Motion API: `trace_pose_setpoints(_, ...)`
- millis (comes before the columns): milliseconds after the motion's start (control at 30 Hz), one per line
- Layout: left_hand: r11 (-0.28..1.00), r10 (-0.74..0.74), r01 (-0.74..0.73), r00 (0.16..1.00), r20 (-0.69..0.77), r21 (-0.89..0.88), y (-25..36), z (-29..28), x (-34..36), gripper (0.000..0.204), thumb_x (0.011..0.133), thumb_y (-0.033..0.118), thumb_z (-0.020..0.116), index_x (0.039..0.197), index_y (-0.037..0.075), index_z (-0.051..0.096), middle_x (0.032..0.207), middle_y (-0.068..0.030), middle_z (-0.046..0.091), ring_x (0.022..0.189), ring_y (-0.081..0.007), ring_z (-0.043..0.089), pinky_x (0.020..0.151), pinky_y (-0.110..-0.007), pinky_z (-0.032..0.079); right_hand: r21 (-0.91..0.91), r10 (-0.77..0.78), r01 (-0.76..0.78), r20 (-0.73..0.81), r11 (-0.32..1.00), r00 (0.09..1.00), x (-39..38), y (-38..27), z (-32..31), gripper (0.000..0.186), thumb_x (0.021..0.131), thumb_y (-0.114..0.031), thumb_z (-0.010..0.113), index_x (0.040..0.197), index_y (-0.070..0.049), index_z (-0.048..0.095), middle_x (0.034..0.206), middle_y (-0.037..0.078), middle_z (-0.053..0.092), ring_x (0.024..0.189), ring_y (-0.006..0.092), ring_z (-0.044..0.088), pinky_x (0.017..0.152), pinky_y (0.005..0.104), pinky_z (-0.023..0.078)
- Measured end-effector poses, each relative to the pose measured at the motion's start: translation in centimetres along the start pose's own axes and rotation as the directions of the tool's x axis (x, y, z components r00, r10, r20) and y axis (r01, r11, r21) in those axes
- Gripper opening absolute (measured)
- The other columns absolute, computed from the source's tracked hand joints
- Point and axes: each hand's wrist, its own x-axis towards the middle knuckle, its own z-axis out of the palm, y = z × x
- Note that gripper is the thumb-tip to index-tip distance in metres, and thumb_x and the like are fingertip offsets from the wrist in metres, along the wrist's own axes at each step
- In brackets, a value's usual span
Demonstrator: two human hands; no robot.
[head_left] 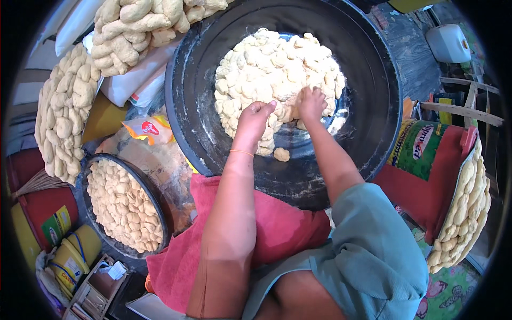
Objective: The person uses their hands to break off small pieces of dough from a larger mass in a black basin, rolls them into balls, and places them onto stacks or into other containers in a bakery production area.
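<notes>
A wide black tub (373,96) holds a large heap of pale, floury dough pieces (266,69). My left hand (253,124) is at the near side of the heap, its fingers curled in and the thumb pressed toward them; whatever lies between them is hidden. To its right, my right hand (311,104) reaches into the heap with bent fingers closed on dough, though the piece itself is mostly covered. One loose dough lump (281,154) sits apart on the tub's bottom, just below the heap.
A smaller black basin (162,213) of dough lumps stands at the lower left. Trays of braided or knotted dough (64,117) rise at the left and upper left, with more long dough rolls (461,213) at the right, beside a red sack (421,186). Red cloth (277,218) covers my lap.
</notes>
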Motion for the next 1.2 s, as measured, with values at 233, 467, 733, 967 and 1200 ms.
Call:
trace_pose_setpoints(233,0.999,0.044,-0.043,0.999,0.030,-0.006,0.3,0.5,-0.1,0.026,0.085,0.029,0.064,0.090,0.003,0.062,0.087,-0.0019,0.059,0.085,-0.0108,0.049,0.082,-0.024,0.037,0.357,0.244,-0.344,0.296,0.869,0.924,3.4,9.2,0.9,0.099,0.062,-0.058,0.075,0.142,-0.015,0.035,0.127,0.025,0.043,0.116,0.0411,0.044,0.100,0.0461,0.037)
trace_pose_setpoints(467,0.999,0.044,-0.044,0.999,-0.023,-0.003,0.2,-0.5,-0.5,0.029,0.084,0.029,0.066,0.095,0.002,0.063,0.089,-0.0015,0.058,0.089,-0.0122,0.047,0.085,-0.025,0.036,0.278,-0.014,-0.112,0.415,0.954,0.910,-1.1,1.9,-2.7,0.083,0.067,-0.032,0.079,0.134,-0.007,0.037,0.124,0.027,0.037,0.119,0.0425,0.039,0.101,0.0441,0.037)
trace_pose_setpoints(733,0.997,0.071,-0.070,0.997,0.023,-0.042,0.7,0.8,-0.2,0.034,0.084,0.033,0.066,0.097,0.001,0.062,0.090,-0.0022,0.056,0.089,-0.0132,0.046,0.084,-0.026,0.037,0.411,0.329,-0.368,0.165,0.834,0.930,2.5,2.0,1.2,0.082,0.064,-0.032,0.081,0.131,-0.007,0.040,0.121,0.017,0.046,0.116,0.0343,0.047,0.097,0.0442,0.041)
trace_pose_setpoints(967,0.995,0.096,-0.097,0.995,-0.015,-0.029,0.9,0.0,-1.0,0.037,0.083,0.035,0.067,0.098,0.001,0.062,0.090,-0.0023,0.056,0.087,-0.0126,0.047,0.082,-0.026,0.038,0.584,-0.041,-0.029,0.107,0.812,0.993,-1.0,4.8,0.6,0.060,0.069,-0.016,0.075,0.120,-0.007,0.046,0.121,0.018,0.048,0.109,0.0323,0.053,0.091,0.0374,0.046)
trace_pose_setpoints(1200,0.993,0.103,-0.101,0.994,0.039,-0.053,0.6,-0.1,-0.8,0.038,0.083,0.036,0.067,0.098,0.001,0.062,0.090,-0.0026,0.056,0.089,-0.0129,0.047,0.082,-0.027,0.038,0.360,0.241,-0.333,0.277,0.872,0.930,0.3,0.6,-0.8,0.060,0.072,-0.019,0.074,0.125,-0.010,0.048,0.128,0.026,0.041,0.115,0.0385,0.049,0.095,0.0422,0.044)
